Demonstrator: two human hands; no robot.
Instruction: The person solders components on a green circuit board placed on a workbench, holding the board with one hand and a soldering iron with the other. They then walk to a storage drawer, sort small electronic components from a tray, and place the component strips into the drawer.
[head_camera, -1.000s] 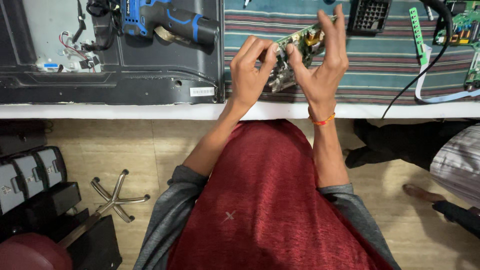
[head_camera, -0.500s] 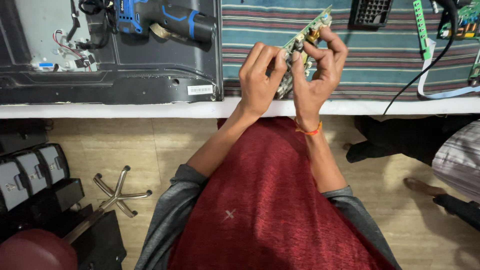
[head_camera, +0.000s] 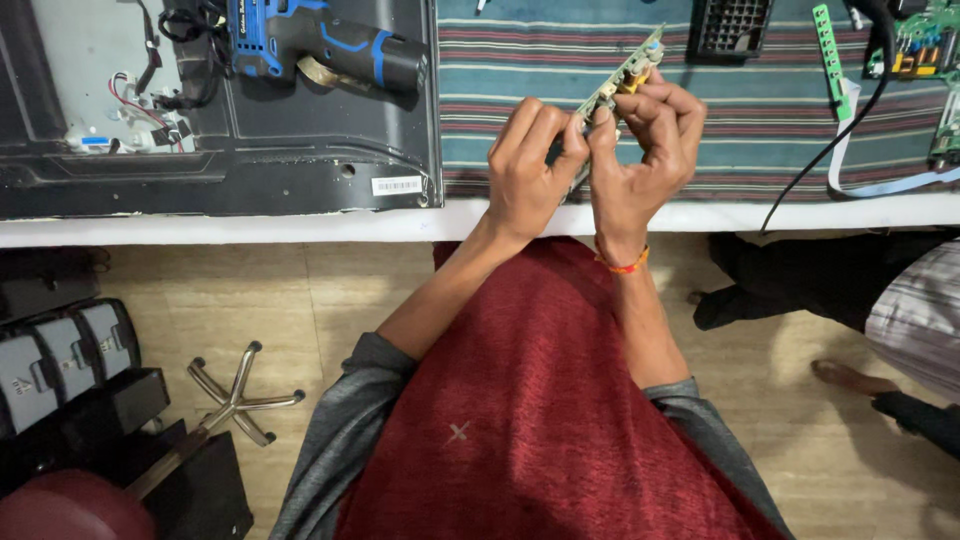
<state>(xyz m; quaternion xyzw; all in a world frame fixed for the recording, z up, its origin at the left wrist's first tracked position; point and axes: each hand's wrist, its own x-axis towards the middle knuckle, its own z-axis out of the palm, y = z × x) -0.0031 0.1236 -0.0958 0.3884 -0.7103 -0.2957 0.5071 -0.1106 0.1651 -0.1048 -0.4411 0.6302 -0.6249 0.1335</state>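
Note:
A green circuit board (head_camera: 622, 78) is held edge-on above the striped cloth (head_camera: 760, 120), tilted up to the right. My left hand (head_camera: 530, 165) grips its lower end, with the fingers curled round it. My right hand (head_camera: 645, 160) pinches the board's middle from the right, thumb close to my left fingers. An orange thread band circles my right wrist. Both hands hover over the bench's front edge.
A blue and black cordless drill (head_camera: 320, 45) lies on a dark flat panel back (head_camera: 220, 160) at the left. A black grille (head_camera: 730, 25), green boards (head_camera: 925, 40) and a black cable (head_camera: 830, 150) lie at the right. Another person's legs (head_camera: 900, 310) stand right.
The board has turned from nearly flat to edge-on. My right fingers, spread upward before, have closed onto it. Both hands sit closer together.

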